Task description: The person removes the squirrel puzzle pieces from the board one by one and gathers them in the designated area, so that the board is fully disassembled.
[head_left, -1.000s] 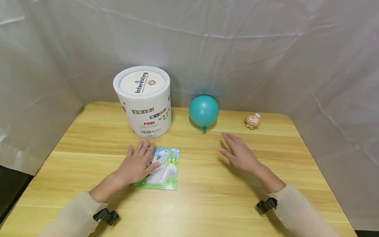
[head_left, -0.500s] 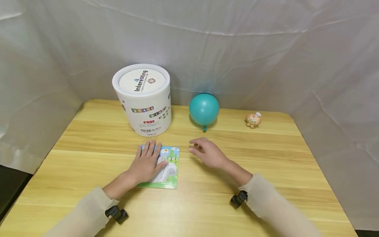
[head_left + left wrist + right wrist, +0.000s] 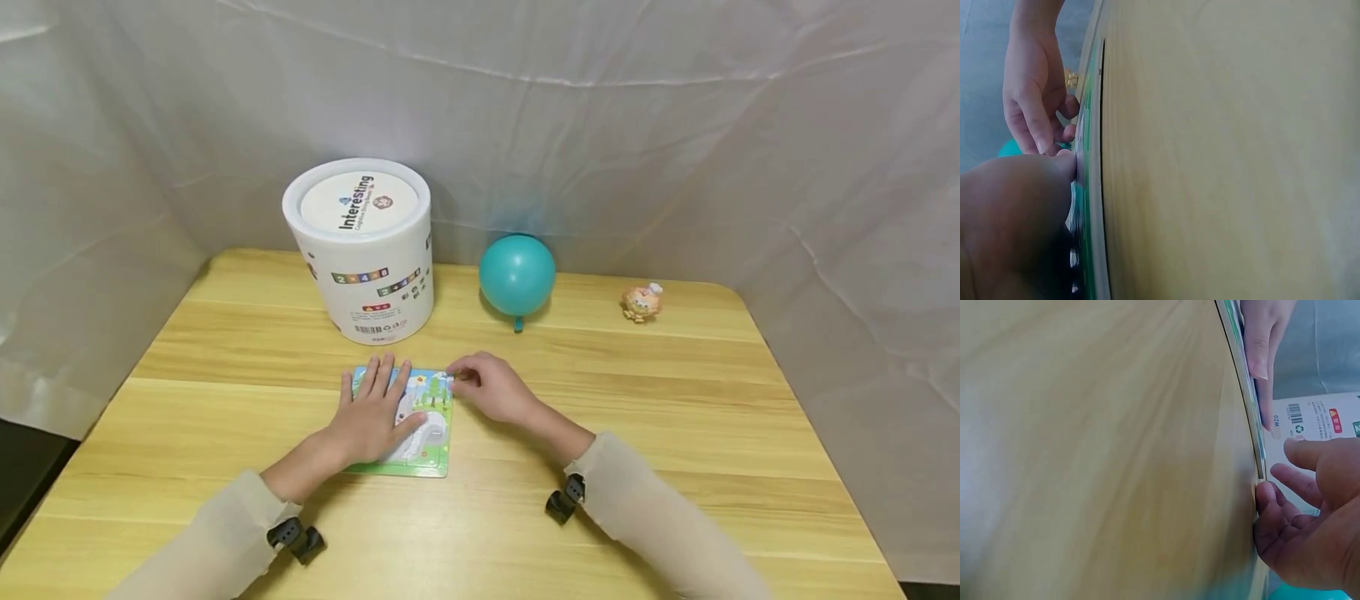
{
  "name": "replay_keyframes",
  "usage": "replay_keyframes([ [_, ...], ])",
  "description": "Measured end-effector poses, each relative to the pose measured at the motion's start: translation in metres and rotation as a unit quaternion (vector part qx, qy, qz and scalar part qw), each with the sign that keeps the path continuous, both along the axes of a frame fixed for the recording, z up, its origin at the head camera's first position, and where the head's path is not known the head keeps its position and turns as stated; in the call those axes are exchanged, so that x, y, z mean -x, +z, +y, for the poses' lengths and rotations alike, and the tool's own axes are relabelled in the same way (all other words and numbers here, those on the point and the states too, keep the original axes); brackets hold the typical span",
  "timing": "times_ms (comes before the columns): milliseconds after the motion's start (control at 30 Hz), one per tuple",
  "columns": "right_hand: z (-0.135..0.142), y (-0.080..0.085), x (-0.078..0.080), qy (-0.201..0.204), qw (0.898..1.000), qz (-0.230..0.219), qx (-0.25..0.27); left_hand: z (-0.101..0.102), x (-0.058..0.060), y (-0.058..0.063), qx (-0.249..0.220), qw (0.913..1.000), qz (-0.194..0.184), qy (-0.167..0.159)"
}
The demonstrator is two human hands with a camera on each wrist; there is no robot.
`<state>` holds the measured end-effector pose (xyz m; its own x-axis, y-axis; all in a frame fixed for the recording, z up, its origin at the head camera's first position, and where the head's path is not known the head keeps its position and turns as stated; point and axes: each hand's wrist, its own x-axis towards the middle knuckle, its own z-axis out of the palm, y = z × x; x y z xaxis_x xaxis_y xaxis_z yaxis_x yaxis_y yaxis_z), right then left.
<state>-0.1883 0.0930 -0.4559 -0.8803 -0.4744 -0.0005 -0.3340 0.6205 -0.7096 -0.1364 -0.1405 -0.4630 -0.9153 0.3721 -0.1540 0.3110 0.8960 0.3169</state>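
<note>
Two hands: left (image 3: 372, 417) flat on puzzle (image 3: 427, 433), right (image 3: 487, 387) pinching its far corner.

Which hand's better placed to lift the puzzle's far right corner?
Right, probably. The right hand has curled fingers already at the far right corner of the puzzle, touching its edge. The left hand lies flat on top of the board, pressing it down, so it suits steadying rather than lifting.

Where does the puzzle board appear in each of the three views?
Head: puzzle board lies centre-low on the table, under the left hand.
Left wrist: a thin green edge at left, seen edge-on.
Right wrist: a thin edge at upper right.
Shared landmark: the right hand at the board's far right corner.
</note>
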Motion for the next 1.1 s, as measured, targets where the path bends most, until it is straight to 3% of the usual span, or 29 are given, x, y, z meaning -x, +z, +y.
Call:
replay_keyframes([
  [433,-0.013,0.001,0.000,-0.014,1.000,-0.016,-0.012,0.001,0.000,-0.002,-0.008,0.9999,-0.013,-0.002],
  [667,-0.016,0.000,0.001,-0.022,0.999,-0.014,-0.019,-0.002,0.003,-0.012,-0.002,0.9999,-0.013,-0.003],
  [867,-0.021,0.001,0.002,-0.043,0.998,-0.032,-0.018,0.000,0.001,-0.003,-0.002,0.9999,-0.016,0.000],
  [1100,-0.025,0.003,0.004,-0.068,0.995,-0.065,0.019,0.001,-0.001,0.001,-0.005,0.9998,-0.017,0.000],
])
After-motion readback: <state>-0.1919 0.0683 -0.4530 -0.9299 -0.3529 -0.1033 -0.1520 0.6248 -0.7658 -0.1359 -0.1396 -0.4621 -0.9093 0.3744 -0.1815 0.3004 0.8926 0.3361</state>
